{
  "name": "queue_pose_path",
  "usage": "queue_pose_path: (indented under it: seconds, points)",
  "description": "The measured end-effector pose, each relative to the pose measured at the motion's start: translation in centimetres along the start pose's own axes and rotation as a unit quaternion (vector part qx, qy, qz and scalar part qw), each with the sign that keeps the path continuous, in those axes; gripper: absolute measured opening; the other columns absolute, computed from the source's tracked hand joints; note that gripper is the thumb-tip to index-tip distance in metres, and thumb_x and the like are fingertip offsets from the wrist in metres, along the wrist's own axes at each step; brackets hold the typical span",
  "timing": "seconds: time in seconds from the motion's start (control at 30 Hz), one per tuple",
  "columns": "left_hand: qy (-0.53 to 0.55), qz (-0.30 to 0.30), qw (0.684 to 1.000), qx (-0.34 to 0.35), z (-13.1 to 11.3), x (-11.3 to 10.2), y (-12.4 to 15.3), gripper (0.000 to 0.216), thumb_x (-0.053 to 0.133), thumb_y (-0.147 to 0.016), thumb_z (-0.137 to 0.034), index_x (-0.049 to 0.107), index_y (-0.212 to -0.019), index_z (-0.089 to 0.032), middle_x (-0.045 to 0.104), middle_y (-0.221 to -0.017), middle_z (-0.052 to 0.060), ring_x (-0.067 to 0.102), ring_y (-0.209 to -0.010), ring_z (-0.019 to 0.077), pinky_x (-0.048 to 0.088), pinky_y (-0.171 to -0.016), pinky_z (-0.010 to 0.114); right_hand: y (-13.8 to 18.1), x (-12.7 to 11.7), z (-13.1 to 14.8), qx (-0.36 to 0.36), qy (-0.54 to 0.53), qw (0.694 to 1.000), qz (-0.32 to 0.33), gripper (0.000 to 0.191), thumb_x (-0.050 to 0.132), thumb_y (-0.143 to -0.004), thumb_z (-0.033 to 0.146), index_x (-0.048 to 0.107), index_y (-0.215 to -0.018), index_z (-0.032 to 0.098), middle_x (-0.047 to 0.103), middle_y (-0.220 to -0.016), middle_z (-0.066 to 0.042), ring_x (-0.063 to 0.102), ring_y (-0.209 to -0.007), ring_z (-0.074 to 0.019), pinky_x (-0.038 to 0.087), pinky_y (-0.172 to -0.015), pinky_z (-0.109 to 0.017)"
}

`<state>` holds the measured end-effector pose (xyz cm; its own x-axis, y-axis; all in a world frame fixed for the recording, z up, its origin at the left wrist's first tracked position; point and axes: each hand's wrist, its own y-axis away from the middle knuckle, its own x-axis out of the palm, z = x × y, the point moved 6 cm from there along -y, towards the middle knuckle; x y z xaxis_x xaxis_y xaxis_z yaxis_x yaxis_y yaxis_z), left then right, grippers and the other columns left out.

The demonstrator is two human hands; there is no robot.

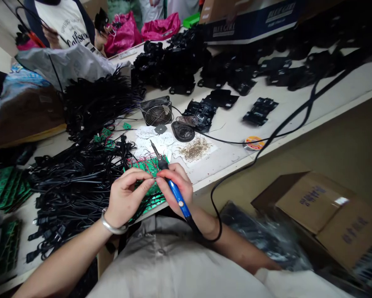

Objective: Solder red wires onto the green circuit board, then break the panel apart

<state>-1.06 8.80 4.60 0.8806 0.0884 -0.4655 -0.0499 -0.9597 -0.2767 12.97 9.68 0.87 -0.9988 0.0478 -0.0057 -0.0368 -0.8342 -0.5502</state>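
Observation:
My right hand (177, 184) is closed around a soldering iron (176, 194) with a blue handle, its tip pointing up and away from me. The thumb and forefinger of my left hand (128, 194) are pinched together. Both hands' fingertips meet at what looks like a thin wire (155, 177), mostly hidden by the fingers. Under and behind the hands lie green circuit boards (147, 165) with thin red wires. To the left, a large heap of black power cords (89, 182) with plugs reaches close to my left hand.
Beyond the hands are a small fan (157, 111), a soldering iron stand (183, 130), paper with brown crumbs (196, 149) and a solder spool (253, 143). Black plastic housings (173, 62) cover the back. The iron's cable (215, 203) loops off the table edge. A person (69, 25) works opposite.

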Motion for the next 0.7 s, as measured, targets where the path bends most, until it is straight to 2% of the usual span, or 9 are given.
queue_pose_path:
  seconds: [0.13, 0.3, 0.37, 0.5, 0.6, 0.7]
  points:
    - [-0.023, 0.007, 1.000, 0.007, 0.0, 0.1, 0.0, 0.005, 0.067, -0.078, -0.021, 0.070, -0.082, -0.020, 0.066, -0.078, 0.002, 0.059, -0.073, 0.0120, 0.048, -0.067, 0.023, 0.1, 0.0, -0.1, 0.007, -0.006, 1.000, 0.005, 0.009, 0.058, -0.085, 0.015, 0.062, -0.089, 0.021, 0.048, -0.079, 0.000, 0.053, -0.072, -0.0113, 0.047, -0.062, -0.024]
    - [0.015, 0.012, 0.999, -0.033, 0.0, 0.3, -0.4, 0.011, 0.064, -0.081, -0.026, 0.066, -0.077, -0.017, 0.063, -0.073, 0.002, 0.057, -0.068, 0.0123, 0.047, -0.062, 0.023, 0.6, 0.2, -0.7, 0.056, -0.041, 0.998, -0.004, 0.006, 0.058, -0.086, 0.020, 0.063, -0.088, 0.021, 0.049, -0.077, 0.000, 0.054, -0.069, -0.0108, 0.047, -0.059, -0.024]
    - [0.006, 0.024, 0.999, -0.033, -0.2, 0.4, -0.4, 0.011, 0.063, -0.082, -0.026, 0.065, -0.077, -0.017, 0.063, -0.073, 0.002, 0.057, -0.069, 0.0127, 0.046, -0.062, 0.024, 0.8, 0.1, -0.6, 0.052, -0.042, 0.998, -0.017, 0.006, 0.058, -0.085, 0.019, 0.064, -0.087, 0.022, 0.048, -0.077, 0.001, 0.053, -0.069, -0.0106, 0.047, -0.059, -0.023]
    - [-0.079, 0.067, 0.995, 0.007, -1.3, -0.1, -0.4, 0.009, 0.059, -0.084, -0.022, 0.063, -0.078, -0.017, 0.062, -0.075, 0.002, 0.056, -0.071, 0.0125, 0.045, -0.066, 0.024, 1.0, -0.1, -0.4, 0.033, -0.033, 0.999, -0.017, 0.008, 0.058, -0.083, 0.017, 0.065, -0.086, 0.021, 0.047, -0.078, 0.000, 0.052, -0.069, -0.0108, 0.047, -0.058, -0.023]
    - [-0.154, 0.056, 0.986, 0.033, -2.7, -1.7, -1.7, 0.011, 0.054, -0.086, -0.023, 0.059, -0.078, -0.018, 0.059, -0.075, 0.001, 0.054, -0.069, 0.0126, 0.043, -0.064, 0.024, 1.2, -0.5, -0.8, 0.049, -0.047, 0.997, -0.031, 0.010, 0.057, -0.085, 0.018, 0.065, -0.088, 0.022, 0.049, -0.078, 0.000, 0.053, -0.068, -0.0113, 0.047, -0.058, -0.025]
    - [-0.256, 0.046, 0.963, 0.074, -3.8, -3.1, -4.0, 0.013, 0.053, -0.085, -0.026, 0.058, -0.077, -0.018, 0.058, -0.073, 0.001, 0.053, -0.069, 0.0136, 0.042, -0.065, 0.025, 1.2, -1.3, -1.3, 0.049, -0.046, 0.996, -0.062, 0.016, 0.055, -0.086, 0.018, 0.065, -0.097, 0.024, 0.052, -0.081, 0.000, 0.056, -0.069, -0.0115, 0.048, -0.060, -0.026]
